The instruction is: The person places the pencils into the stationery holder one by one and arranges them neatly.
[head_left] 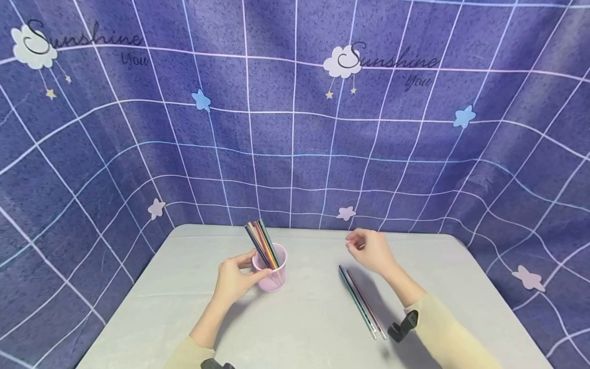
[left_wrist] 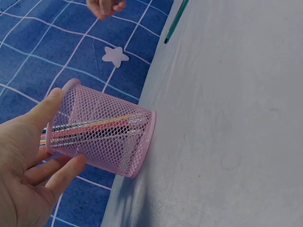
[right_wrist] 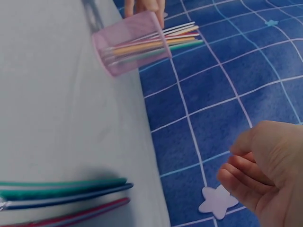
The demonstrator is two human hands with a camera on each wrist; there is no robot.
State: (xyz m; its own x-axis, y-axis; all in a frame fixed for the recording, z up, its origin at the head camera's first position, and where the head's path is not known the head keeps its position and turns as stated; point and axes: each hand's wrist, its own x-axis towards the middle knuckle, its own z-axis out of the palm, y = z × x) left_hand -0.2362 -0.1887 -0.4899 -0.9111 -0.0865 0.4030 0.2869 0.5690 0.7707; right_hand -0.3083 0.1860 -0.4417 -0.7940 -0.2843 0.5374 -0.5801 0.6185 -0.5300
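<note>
A pink mesh pencil cup (head_left: 276, 283) stands on the table, with several colored pencils (head_left: 260, 241) leaning in it toward the far left. My left hand (head_left: 234, 279) holds the cup near its rim, thumb on one side and fingers on the other, as the left wrist view of the cup (left_wrist: 102, 101) also shows. My right hand (head_left: 372, 251) hovers above the table to the right, its fingers loosely curled around nothing. Below it lie a green pencil (right_wrist: 61, 188), a dark blue pencil (right_wrist: 71, 198) and a red pencil (right_wrist: 80, 213), roughly side by side, their dark ends pointing away.
A pale grey cloth covers the table (head_left: 304, 323). Behind it and at both sides hangs a purple-blue curtain (head_left: 272, 133) with grid lines, stars and clouds. Black camera bands (head_left: 403, 326) sit on both wrists over cream sleeves.
</note>
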